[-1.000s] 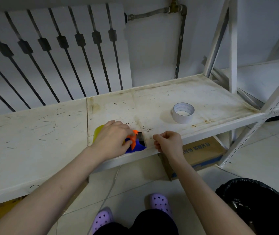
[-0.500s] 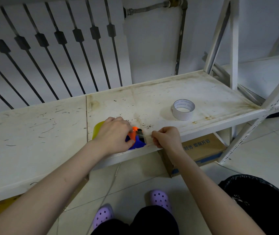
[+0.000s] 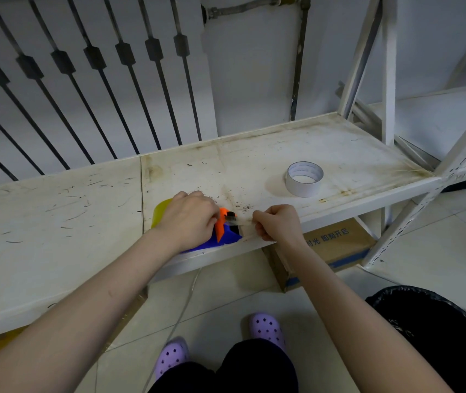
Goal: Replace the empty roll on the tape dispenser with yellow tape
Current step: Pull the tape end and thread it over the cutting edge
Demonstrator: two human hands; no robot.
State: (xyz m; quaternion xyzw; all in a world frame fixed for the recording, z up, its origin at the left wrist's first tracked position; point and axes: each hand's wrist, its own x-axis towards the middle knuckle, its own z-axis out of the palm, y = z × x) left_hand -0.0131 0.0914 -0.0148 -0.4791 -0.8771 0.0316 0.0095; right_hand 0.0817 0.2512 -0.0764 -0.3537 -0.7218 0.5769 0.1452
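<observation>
The blue and orange tape dispenser [image 3: 227,234] lies near the front edge of the white shelf [image 3: 254,154]. My left hand [image 3: 187,219] presses down on it and covers most of the yellow tape roll [image 3: 160,212], whose edge shows at the left. My right hand [image 3: 278,222] pinches the free end of the tape strip [image 3: 238,221], stretched from the dispenser's front toward the right. The empty white roll [image 3: 305,178] stands on the shelf further right, apart from both hands.
A cardboard box [image 3: 331,246] sits on the floor under the shelf. A black-lined bin [image 3: 436,333] is at the lower right. White shelf uprights [image 3: 387,69] rise at the right; a radiator [image 3: 84,75] stands behind the shelf.
My right hand has pulled the tape end a little further right from the dispenser. The left hand stays pressed on the dispenser.
</observation>
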